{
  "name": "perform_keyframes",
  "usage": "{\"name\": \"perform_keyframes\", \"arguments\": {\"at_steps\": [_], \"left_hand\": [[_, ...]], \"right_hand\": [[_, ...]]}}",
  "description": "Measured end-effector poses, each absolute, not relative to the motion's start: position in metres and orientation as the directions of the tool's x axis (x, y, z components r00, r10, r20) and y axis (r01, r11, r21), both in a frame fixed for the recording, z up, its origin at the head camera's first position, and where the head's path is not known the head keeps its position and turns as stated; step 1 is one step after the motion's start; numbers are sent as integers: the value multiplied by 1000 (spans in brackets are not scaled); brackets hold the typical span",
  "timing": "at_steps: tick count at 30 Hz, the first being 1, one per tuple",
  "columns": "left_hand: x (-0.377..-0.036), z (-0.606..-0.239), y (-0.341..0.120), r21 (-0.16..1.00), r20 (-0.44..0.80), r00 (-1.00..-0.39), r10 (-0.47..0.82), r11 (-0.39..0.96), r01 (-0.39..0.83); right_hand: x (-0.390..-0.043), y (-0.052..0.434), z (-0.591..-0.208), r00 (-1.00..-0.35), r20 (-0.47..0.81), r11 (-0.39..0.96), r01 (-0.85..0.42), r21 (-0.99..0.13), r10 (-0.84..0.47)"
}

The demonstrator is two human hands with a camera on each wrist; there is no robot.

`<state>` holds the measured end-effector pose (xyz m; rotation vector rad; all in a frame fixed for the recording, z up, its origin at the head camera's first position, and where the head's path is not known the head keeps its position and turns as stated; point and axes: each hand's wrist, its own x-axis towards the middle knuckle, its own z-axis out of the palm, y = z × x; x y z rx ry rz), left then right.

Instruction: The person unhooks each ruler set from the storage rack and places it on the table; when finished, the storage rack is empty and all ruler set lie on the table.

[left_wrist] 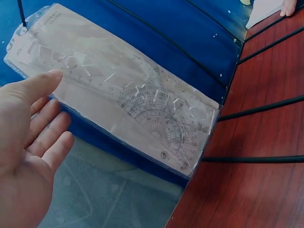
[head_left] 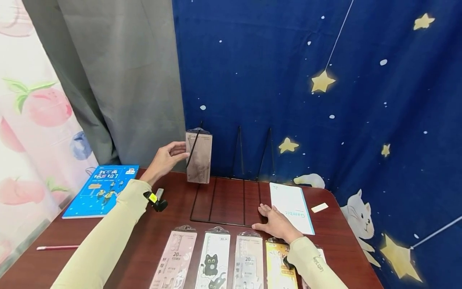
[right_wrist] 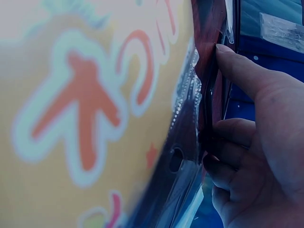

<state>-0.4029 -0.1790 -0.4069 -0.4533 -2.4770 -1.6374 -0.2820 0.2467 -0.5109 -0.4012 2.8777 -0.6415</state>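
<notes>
Dark reddish wood table (head_left: 151,237) pushed up against a navy curtain (head_left: 288,60) with yellow stars, plus a grey drape (head_left: 119,80) and a peachy fruit-print one further left. Going from the left: a pink pencil (head_left: 57,247) lies near the table edge, then a blue book (head_left: 102,190) lies flat by the corner. Next is the left hand (head_left: 165,159), raised up, fingers (left_wrist: 45,133) pretty much straight and loosely spread, thumb tip just touching the edge of a clear ruler pack (head_left: 199,157) that stands upright at the left end of a black wire rack (head_left: 231,192), leaning against one of its thin uprights. From the left wrist view you can see a ruler and protractor inside the plastic sleeve, and the hand isn't really wrapped round it, more steadying it. Rest of the rack's slots sit bare in the middle. Along the near edge there's a row of packaged ruler sets (head_left: 213,261) lying flat side by side, one with a black cat on it, and a yellow pack (head_left: 278,265) at the right end. The right hand (head_left: 276,223) rests flat on the table at the rack's front right corner, fingers relaxed, fingertips against the wire frame. Just beside it lies a white notebook (head_left: 292,206), and a small white eraser (head_left: 319,207) past that.
</notes>
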Motion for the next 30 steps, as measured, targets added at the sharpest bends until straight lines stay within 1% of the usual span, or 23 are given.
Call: {"name": "perform_keyframes", "arguments": {"at_steps": [6,11,14,19,21,30], "left_hand": [[-403,-406,-174,856,306,-945,116,402,326],[-400,-409,-171,851,294,-951,93,428,305],[-397,-409,-168,874,285,-954,90,385,297],[-390,-412,-163,922,273,-958,84,263,286],[-385,-413,-162,930,272,-959,77,235,283],[-367,-418,-166,938,271,-959,87,199,284]], "right_hand": [[-282,245,-510,-951,-89,872,-230,-433,-295],[-280,245,-511,-952,-104,875,-217,-433,-288],[-280,245,-510,-955,-106,881,-208,-425,-277],[-278,245,-509,-958,-86,877,-214,-431,-275],[-278,244,-509,-957,-85,875,-215,-434,-278],[-279,245,-509,-956,-92,876,-215,-431,-280]]}}
